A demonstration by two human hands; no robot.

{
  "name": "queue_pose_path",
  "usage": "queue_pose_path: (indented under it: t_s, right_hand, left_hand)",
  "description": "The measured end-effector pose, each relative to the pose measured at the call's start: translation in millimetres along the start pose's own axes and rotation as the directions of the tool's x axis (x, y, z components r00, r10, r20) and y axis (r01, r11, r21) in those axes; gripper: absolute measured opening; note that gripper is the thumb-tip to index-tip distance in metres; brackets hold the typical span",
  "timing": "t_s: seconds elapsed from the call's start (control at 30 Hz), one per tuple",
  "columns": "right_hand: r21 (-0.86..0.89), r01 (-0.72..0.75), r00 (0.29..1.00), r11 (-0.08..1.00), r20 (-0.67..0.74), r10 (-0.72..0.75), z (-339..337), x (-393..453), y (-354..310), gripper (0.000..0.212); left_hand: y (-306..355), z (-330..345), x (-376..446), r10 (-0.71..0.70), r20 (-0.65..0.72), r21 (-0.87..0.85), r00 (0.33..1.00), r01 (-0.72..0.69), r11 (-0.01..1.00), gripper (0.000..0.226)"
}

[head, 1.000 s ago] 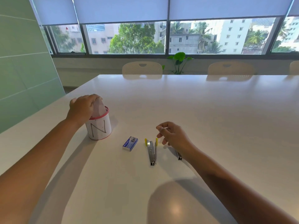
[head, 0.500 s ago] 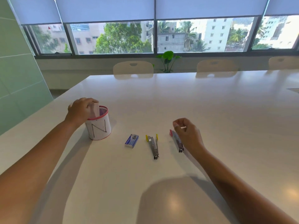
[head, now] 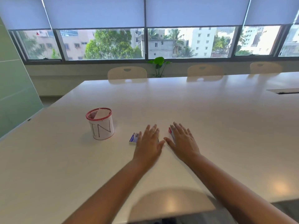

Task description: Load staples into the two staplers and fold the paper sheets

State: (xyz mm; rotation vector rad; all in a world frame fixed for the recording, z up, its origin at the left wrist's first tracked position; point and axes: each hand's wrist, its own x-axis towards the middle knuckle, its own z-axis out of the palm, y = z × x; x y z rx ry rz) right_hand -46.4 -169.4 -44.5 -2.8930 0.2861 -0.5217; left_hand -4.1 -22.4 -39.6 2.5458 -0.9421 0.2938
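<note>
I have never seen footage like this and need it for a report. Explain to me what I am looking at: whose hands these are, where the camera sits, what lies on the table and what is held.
There is no machine here. A person wears a wide-angle camera on the head, looking forward and down, so both forearms reach in from the bottom edge. It is the only view.

The left hand and the right hand are spread flat, fingers straight, low over a long white table. Neither holds anything.

Under them lie two staplers, mostly hidden: a red tip shows beside the right hand's fingers. A small blue staple box lies just left of the left hand. Further left stands a red-rimmed mesh cup labelled "IN", with folded paper sticking out of it.

Behind are chairs, a plant and windows.
</note>
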Motion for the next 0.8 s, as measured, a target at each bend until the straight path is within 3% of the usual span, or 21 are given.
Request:
queue_pose_path:
  t_s: [0.23,0.43,0.53,0.67,0.8]
  right_hand:
    - [0.053,-0.017,0.993,0.998,0.119,0.01,4,6,-2,0.058]
    - [0.072,-0.002,0.994,0.997,0.11,-0.006,6,4,-2,0.055]
    - [0.091,-0.001,0.995,0.996,0.101,-0.009,6,5,-1,0.059]
    - [0.172,-0.021,0.998,0.985,-0.048,0.03,2,4,2,0.063]
    - [0.064,-0.006,0.984,0.998,-0.178,0.018,-15,15,7,0.07]
  left_hand:
    - [4,10,2,-0.098,0.188,0.034,0.977,0.093,0.995,0.062]
    - [3,13,1,-0.095,0.175,0.02,0.98,0.093,0.995,0.062]
    - [4,11,3,-0.072,0.086,0.031,0.994,0.069,0.997,0.058]
    - [3,7,11,-0.009,-0.147,0.078,0.989,0.021,0.997,0.059]
    - [2,-11,32,0.006,-0.311,0.207,0.95,0.062,0.976,0.062]
